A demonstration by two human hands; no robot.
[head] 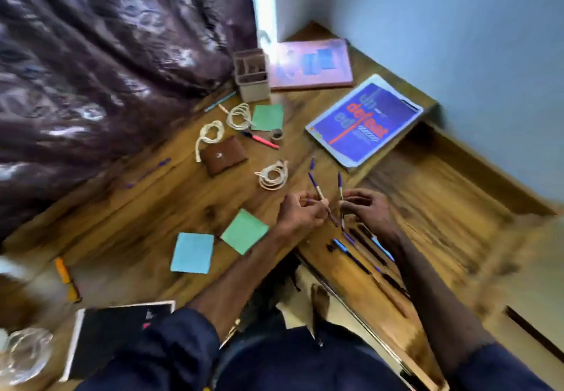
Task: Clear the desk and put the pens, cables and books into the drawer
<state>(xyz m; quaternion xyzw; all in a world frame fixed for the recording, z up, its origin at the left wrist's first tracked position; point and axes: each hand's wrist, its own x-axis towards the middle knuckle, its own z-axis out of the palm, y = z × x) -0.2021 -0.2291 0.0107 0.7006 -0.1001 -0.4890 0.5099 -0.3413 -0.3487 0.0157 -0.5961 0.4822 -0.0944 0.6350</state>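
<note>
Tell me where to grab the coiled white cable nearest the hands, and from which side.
Pinch the coiled cable across all its loops at the near rim, coming down from above. It lies flat on the desk, so only the top is open, and taking the loops together should keep the coil from unwinding.

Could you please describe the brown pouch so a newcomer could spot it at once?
On the wooden desk, look left of the big blue book. The pouch lies right beside the leftmost white cable coil. It alone is dark brown and flat, with a shiny snap at its centre.
</note>
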